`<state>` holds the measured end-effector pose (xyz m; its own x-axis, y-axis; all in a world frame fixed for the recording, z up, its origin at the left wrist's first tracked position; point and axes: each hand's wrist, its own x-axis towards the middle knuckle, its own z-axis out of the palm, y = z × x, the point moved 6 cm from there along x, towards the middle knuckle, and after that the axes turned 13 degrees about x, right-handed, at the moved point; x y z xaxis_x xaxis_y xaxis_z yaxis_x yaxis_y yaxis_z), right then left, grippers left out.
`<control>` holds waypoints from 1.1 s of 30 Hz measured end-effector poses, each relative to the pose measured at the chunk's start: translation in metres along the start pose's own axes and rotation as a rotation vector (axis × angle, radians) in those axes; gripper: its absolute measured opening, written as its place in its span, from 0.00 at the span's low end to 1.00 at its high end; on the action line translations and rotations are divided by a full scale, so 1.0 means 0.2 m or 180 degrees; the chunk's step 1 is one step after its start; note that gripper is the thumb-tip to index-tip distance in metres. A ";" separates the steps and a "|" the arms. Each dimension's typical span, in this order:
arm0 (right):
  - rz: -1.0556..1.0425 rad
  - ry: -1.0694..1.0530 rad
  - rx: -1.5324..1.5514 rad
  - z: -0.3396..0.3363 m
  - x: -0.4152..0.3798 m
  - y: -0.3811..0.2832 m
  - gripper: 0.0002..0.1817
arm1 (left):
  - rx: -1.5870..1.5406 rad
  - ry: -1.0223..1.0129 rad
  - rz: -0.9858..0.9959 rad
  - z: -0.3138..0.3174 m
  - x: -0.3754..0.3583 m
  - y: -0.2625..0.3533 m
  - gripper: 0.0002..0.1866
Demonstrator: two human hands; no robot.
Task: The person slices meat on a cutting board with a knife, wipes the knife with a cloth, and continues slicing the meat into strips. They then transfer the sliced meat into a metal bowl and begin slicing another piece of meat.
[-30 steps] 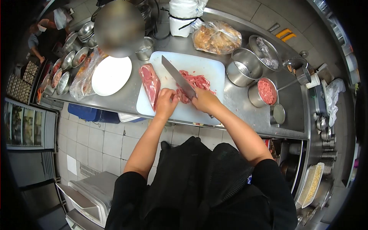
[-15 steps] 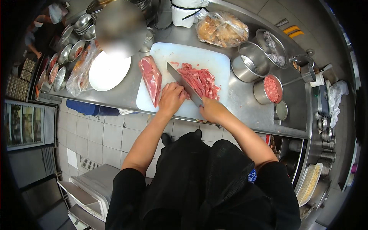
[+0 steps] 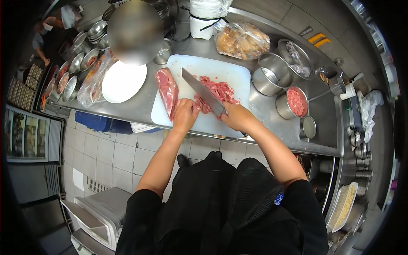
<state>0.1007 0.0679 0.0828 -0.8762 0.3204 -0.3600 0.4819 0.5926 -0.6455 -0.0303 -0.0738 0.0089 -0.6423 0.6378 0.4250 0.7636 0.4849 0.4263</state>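
**Knife back over the strips, guiding hand pressed to the meat**

The right hand (image 3: 239,117) is closed round the handle of the knife (image 3: 203,92), whose broad blade slants up and away over the sliced meat (image 3: 216,94). The left hand (image 3: 184,114) is curled knuckles-up, fingertips down on the near end of the strips, just beside the blade. Half a second ago the blade lay lower and nearer the board's front edge with the pile spread wide; now it sits higher and the pile looks tighter (so the slicing appears to be mid-stroke, not finished). The strips lie at the middle of the white cutting board (image 3: 229,72), and an uncut slab of meat (image 3: 166,90) rests along its left edge.

To the right, on the steel counter (image 3: 263,110), a small steel pot (image 3: 292,103) holds minced red meat; the larger steel pot (image 3: 270,74) behind it looks empty. A shallow steel pan (image 3: 294,53) holds something pale, hard to identify. A plastic bag (image 3: 242,40) holds brownish pieces. Left of the board sits a white plate (image 3: 124,81), bare.
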 end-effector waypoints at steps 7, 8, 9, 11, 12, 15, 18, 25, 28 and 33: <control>0.0023 -0.0251 -0.0466 -0.01 -0.15 0.01 0.19 | 0.0033 0.0026 0.0238 0.02 0.07 0.04 0.08; 0.0034 -0.0265 -0.0454 -0.01 -0.14 0.00 0.19 | 0.0013 0.0038 0.0279 0.02 0.07 0.04 0.08; 0.0251 -0.0416 -0.0243 0.01 -0.13 0.00 0.19 | -0.0004 0.0043 0.0314 0.03 0.06 0.03 0.08; 0.0463 -0.0590 -0.0026 0.09 -0.07 0.03 0.19 | 0.0053 -0.0020 0.0281 0.05 0.07 0.02 0.07; 0.0191 -0.0394 0.0035 0.16 -0.01 0.06 0.19 | 0.0104 -0.0060 0.0268 0.07 0.07 0.02 0.06; 0.0182 -0.0270 0.0372 0.18 0.13 -0.03 0.18 | 0.0027 -0.0149 0.0267 0.06 0.09 0.02 0.06; 0.0381 -0.0229 0.0594 0.18 0.28 -0.04 0.18 | -0.0043 -0.0045 0.0417 0.07 0.09 0.03 0.06; 0.0093 0.0209 0.0591 0.10 0.25 -0.05 0.18 | -0.0297 -0.0032 0.0522 -0.01 0.05 0.02 0.08; 0.0199 0.0046 0.0620 0.04 0.12 -0.06 0.17 | -0.0539 -0.0010 0.0153 -0.02 0.01 -0.03 0.08; 0.0017 -0.0043 -0.0106 0.05 -0.04 -0.03 0.17 | -0.0132 -0.0059 0.0202 0.00 0.02 -0.02 0.09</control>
<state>0.1037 0.0548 0.0835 -0.8733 0.3138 -0.3726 0.4859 0.6152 -0.6208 -0.0350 -0.0731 0.0084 -0.5910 0.6777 0.4375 0.7991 0.4181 0.4319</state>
